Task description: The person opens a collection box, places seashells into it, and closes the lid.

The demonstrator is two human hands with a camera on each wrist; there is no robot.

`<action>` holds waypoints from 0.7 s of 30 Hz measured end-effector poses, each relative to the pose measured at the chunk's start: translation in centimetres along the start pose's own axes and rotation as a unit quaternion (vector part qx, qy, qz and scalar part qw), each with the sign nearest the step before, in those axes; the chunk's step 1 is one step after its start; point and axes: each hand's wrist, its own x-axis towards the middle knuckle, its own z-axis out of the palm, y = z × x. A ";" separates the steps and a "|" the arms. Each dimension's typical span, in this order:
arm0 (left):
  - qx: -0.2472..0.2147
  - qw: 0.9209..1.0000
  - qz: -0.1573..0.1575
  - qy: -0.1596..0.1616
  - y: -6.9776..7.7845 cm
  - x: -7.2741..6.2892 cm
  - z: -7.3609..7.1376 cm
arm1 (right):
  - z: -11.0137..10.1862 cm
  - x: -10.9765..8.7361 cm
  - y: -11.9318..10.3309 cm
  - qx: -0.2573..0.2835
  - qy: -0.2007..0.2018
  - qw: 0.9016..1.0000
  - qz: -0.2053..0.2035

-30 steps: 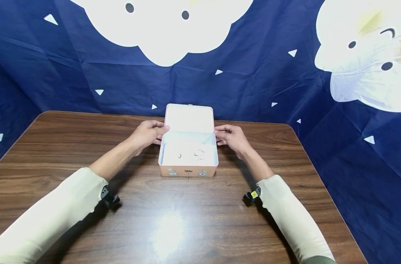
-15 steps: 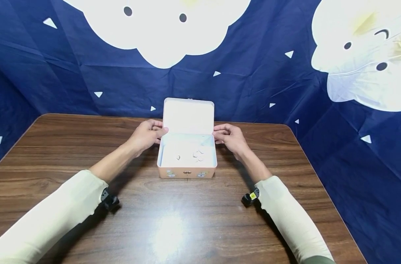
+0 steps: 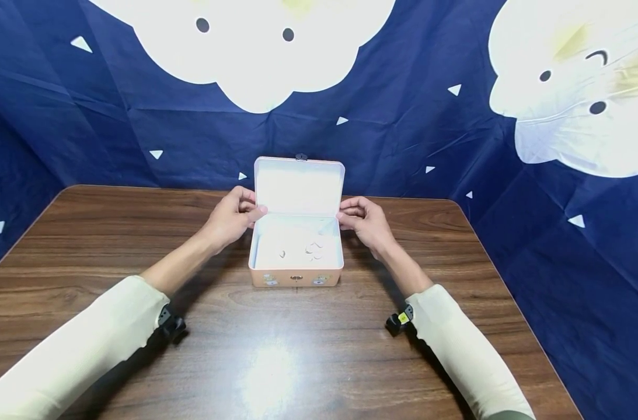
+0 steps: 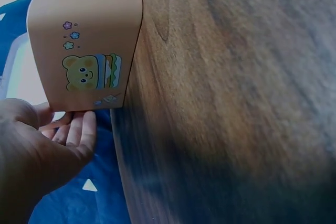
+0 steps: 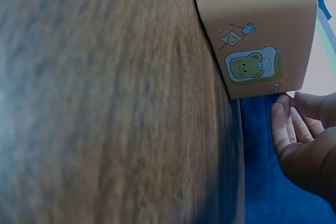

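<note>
A peach-coloured tin box [image 3: 296, 279] with bear pictures stands on the table, its lid [image 3: 299, 186] raised at the back and pale inside. A few small pale pieces [image 3: 313, 249] lie inside the box, too small to tell apart. My left hand [image 3: 229, 219] pinches the lid's lower left edge, thumb in front and fingers behind. On the opposite side my right hand [image 3: 369, 224] holds the lower right edge near the hinge. In the left wrist view a bear-and-burger picture [image 4: 86, 72] marks the box's side; the right wrist view shows a bear on toast [image 5: 252, 65].
The brown wooden table [image 3: 297, 350] has a bright glare patch in front of the box. A dark blue cloth [image 3: 203, 134] with white clouds and triangles hangs behind the table and along the right. A black wrist camera [image 3: 171, 324] sits on each sleeve.
The lid has swung up and forward to stand more upright, and its clasp now shows at the top. Both hands stay at the lid's lower edges. The head view has shifted slightly.
</note>
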 end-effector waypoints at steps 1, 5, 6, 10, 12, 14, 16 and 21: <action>0.004 1.000 0.004 0.002 0.0 0.0 0.0 | 0.0 -0.1 -0.1 0.001 0.000 1.000 -0.002; 0.020 1.000 0.016 0.009 -0.1 -0.1 -0.1 | 0.0 -0.3 -0.3 0.002 -0.002 1.000 -0.006; 0.025 0.999 0.017 0.011 -0.1 -0.1 -0.1 | 0.0 -0.3 -0.3 0.003 -0.003 1.000 -0.006; 0.039 0.999 0.023 0.018 -0.1 -0.2 -0.1 | 0.0 -0.4 -0.3 -0.001 -0.007 1.000 -0.010; 0.038 0.999 0.025 0.019 -0.1 -0.2 -0.2 | 0.0 -0.5 -0.3 -0.006 -0.010 1.000 -0.015; 0.036 0.999 0.026 0.021 -0.1 -0.3 -0.2 | 0.0 -0.6 -0.3 -0.010 -0.010 1.000 -0.018; 0.032 0.999 0.027 0.022 -0.1 -0.3 -0.2 | 0.0 -0.6 -0.3 -0.012 -0.010 1.000 -0.021; -0.010 0.999 0.037 0.018 -0.3 -0.3 -0.3 | 0.0 -0.6 -0.4 -0.007 -0.010 1.000 -0.029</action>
